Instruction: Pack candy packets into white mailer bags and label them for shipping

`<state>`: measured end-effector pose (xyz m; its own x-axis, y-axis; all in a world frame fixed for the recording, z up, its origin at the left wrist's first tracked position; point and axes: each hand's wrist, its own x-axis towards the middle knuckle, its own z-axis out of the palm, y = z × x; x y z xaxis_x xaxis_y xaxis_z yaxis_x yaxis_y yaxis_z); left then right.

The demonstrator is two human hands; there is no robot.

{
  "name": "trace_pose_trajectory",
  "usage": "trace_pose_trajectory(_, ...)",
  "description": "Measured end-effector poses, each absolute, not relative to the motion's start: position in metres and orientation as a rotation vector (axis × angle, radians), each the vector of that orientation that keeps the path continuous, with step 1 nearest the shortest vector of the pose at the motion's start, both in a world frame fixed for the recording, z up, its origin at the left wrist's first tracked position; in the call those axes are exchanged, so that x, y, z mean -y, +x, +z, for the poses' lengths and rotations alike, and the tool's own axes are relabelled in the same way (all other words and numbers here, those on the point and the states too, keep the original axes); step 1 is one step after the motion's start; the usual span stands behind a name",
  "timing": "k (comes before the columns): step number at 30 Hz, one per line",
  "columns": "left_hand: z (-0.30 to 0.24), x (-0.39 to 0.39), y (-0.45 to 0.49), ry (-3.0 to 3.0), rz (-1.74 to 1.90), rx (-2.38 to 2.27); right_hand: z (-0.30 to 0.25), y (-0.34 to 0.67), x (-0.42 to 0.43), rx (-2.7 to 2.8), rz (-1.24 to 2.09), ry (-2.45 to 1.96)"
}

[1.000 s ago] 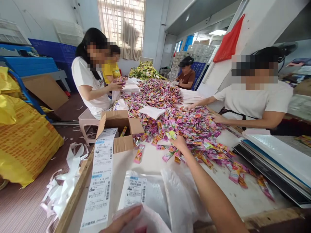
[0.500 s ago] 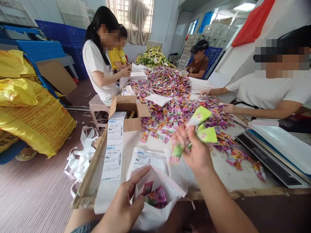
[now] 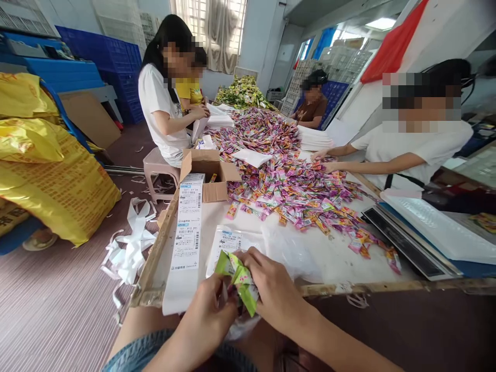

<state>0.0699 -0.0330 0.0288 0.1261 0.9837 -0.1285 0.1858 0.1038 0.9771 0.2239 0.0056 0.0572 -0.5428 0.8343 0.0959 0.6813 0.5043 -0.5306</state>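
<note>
My right hand (image 3: 273, 292) is closed on a bunch of green candy packets (image 3: 238, 279) and holds them at the mouth of a white plastic bag (image 3: 242, 325) in my lap. My left hand (image 3: 211, 315) grips the edge of that bag, fingers curled. Both hands are at the near edge of the table (image 3: 341, 258). A big heap of pink, purple and orange candy packets (image 3: 287, 186) covers the table's middle and far end. Labelled white bags (image 3: 228, 243) lie flat just beyond my hands.
A strip of printed labels (image 3: 188, 227) hangs over the table's left edge beside an open cardboard box (image 3: 207, 175). Several seated people sort packets along both sides. White trays (image 3: 437, 227) lie at right. Yellow sacks (image 3: 42, 170) and white plastic scraps (image 3: 129, 243) sit on the floor, left.
My right hand drew back from the heap with green packets and came down to the bag's mouth. My left hand closed on the bag, which now hides the pink packets inside.
</note>
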Motion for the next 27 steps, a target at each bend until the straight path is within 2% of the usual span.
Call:
trace_pose_trajectory(4,0.034,0.036,0.063,1.263,1.000,-1.207,0.074,0.228,0.003,2.432,1.038,-1.083)
trace_pose_trajectory(6,0.036,0.036,0.060,1.240,1.058,-1.140,0.081,0.230,0.004,2.415,1.127,-1.099)
trace_pose_trajectory(10,0.031,0.040,0.058,1.210,1.037,-1.137,0.066,0.217,0.002,2.625,0.908,-1.266)
trace_pose_trajectory(14,0.028,0.049,0.052,1.190,0.995,-1.156,0.054,0.201,0.002,2.938,0.973,-1.307)
trace_pose_trajectory(17,0.046,0.056,0.040,1.171,1.024,-1.065,0.094,0.207,0.008,2.926,0.947,-1.165)
trace_pose_trajectory(20,0.080,0.054,0.028,1.157,1.105,-0.920,0.147,0.216,0.013,2.659,0.728,-1.119)
trace_pose_trajectory(22,0.097,0.047,0.027,1.170,1.165,-0.856,0.160,0.212,0.010,2.551,0.602,-1.151)
trace_pose_trajectory(27,0.094,0.020,0.036,1.290,1.259,-0.952,0.121,0.171,-0.020,2.748,0.571,-1.212)
